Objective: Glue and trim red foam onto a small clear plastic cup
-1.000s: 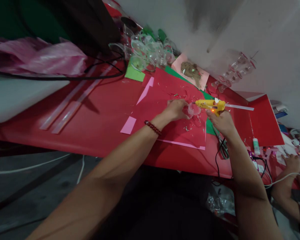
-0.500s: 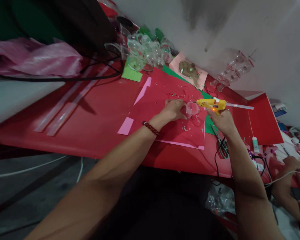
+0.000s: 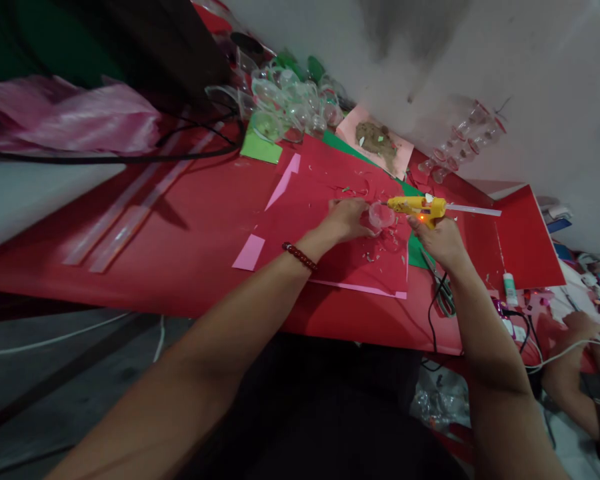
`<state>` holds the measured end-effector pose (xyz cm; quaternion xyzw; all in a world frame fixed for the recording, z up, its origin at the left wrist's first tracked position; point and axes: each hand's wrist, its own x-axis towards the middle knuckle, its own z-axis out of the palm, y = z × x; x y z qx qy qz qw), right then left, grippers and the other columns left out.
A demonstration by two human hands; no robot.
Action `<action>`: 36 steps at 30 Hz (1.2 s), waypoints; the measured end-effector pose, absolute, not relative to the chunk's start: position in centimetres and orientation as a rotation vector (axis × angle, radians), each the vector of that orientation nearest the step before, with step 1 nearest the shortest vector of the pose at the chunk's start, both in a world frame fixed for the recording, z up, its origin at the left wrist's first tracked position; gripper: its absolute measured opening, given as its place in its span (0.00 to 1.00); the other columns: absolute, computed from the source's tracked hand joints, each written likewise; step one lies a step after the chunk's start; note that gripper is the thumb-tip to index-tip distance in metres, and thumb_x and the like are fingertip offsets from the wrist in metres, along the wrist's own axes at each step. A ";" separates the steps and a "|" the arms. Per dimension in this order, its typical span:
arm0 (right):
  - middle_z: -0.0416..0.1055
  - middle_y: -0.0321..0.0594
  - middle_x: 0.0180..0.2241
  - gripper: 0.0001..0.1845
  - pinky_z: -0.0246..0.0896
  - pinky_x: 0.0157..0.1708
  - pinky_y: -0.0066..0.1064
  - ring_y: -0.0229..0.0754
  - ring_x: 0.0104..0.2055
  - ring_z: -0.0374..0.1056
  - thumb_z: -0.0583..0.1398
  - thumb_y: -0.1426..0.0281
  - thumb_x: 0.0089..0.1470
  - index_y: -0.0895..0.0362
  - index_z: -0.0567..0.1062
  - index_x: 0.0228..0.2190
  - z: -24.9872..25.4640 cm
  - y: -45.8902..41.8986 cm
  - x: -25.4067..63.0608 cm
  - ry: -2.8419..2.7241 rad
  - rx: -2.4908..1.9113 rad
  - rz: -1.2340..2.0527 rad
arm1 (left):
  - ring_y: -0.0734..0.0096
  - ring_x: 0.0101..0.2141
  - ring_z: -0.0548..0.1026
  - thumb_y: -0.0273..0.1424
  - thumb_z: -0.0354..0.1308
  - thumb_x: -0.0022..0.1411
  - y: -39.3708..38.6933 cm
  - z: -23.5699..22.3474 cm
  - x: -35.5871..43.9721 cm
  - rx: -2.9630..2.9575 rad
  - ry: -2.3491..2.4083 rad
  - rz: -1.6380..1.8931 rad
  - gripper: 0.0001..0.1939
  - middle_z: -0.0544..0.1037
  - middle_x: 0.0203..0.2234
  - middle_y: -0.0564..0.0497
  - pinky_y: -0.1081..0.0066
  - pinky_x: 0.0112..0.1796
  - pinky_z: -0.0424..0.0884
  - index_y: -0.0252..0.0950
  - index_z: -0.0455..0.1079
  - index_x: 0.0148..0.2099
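On the red desk (image 3: 205, 220), right of the middle, a clear cup (image 3: 381, 215) sits on a red sheet (image 3: 330, 257) among small scraps (image 3: 367, 257), and gluing appears to be under way on it. At the far right, beside the wall (image 3: 330, 37), a set of clear cups (image 3: 463, 147) seems joined in rows and looks like work already done; a heap of loose plastic cups (image 3: 295, 103) at the far side, left of the cup, looks unjoined, though how many are left cannot be told. The left hand (image 3: 347, 219) curves its parted thumb and fingers against the cup's left side, holding it. The right hand (image 3: 443, 241) is closed round the handle of a yellow glue gun (image 3: 417, 205) with a lit orange light, its nozzle at or just beside the cup's far rim; whether glue flows does not show. The two hands are apart, cup and nozzle between them. Scissors (image 3: 445, 297) lie beside the right forearm (image 3: 480, 333)
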<state>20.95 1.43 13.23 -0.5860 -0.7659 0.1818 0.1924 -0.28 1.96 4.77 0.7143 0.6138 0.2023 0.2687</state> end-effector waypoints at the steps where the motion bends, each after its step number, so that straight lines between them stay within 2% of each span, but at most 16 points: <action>1: 0.75 0.44 0.26 0.37 0.66 0.32 0.35 0.48 0.34 0.73 0.57 0.32 0.51 0.55 0.76 0.29 13.2 1.5 20.9 -2.149 -1.643 0.519 | 0.46 0.56 0.75 0.40 0.71 0.57 1.9 4.8 -0.3 1.916 1.654 0.554 0.21 0.80 0.53 0.41 0.53 0.55 0.66 0.36 0.77 0.50; 10: 0.76 0.46 0.27 0.37 0.68 0.33 0.37 0.49 0.34 0.74 0.58 0.33 0.51 0.56 0.78 0.31 13.0 1.6 20.7 -2.159 -1.623 0.483 | 0.50 0.53 0.77 0.39 0.73 0.52 2.1 4.3 -0.4 1.876 1.631 0.724 0.22 0.82 0.51 0.46 0.58 0.51 0.69 0.40 0.79 0.49; 16: 0.76 0.44 0.26 0.38 0.68 0.32 0.38 0.49 0.33 0.73 0.58 0.31 0.50 0.54 0.78 0.31 12.9 1.4 20.4 -2.177 -1.581 0.499 | 0.47 0.58 0.76 0.34 0.73 0.51 2.1 4.5 -0.3 1.797 1.575 0.795 0.24 0.81 0.55 0.46 0.54 0.56 0.68 0.39 0.79 0.52; 23: 0.75 0.44 0.27 0.37 0.68 0.33 0.36 0.48 0.34 0.73 0.58 0.32 0.51 0.55 0.77 0.30 13.0 1.6 20.7 -2.161 -1.620 0.487 | 0.47 0.56 0.76 0.38 0.72 0.51 2.3 3.9 -0.5 1.804 1.559 0.793 0.22 0.81 0.54 0.46 0.50 0.58 0.66 0.42 0.78 0.50; 31: 0.76 0.43 0.27 0.38 0.67 0.33 0.36 0.47 0.33 0.72 0.58 0.31 0.50 0.55 0.78 0.32 12.9 1.7 21.3 -2.139 -1.608 0.492 | 0.47 0.54 0.76 0.40 0.72 0.51 2.4 3.4 -0.2 1.800 1.525 0.859 0.22 0.81 0.52 0.45 0.51 0.55 0.67 0.41 0.77 0.48; 36: 0.75 0.44 0.27 0.38 0.67 0.34 0.36 0.48 0.34 0.73 0.58 0.31 0.49 0.56 0.77 0.30 13.0 1.6 21.2 -2.141 -1.622 0.492 | 0.48 0.48 0.77 0.38 0.70 0.53 2.2 3.7 0.2 1.797 1.542 0.857 0.19 0.81 0.48 0.44 0.54 0.50 0.67 0.38 0.78 0.47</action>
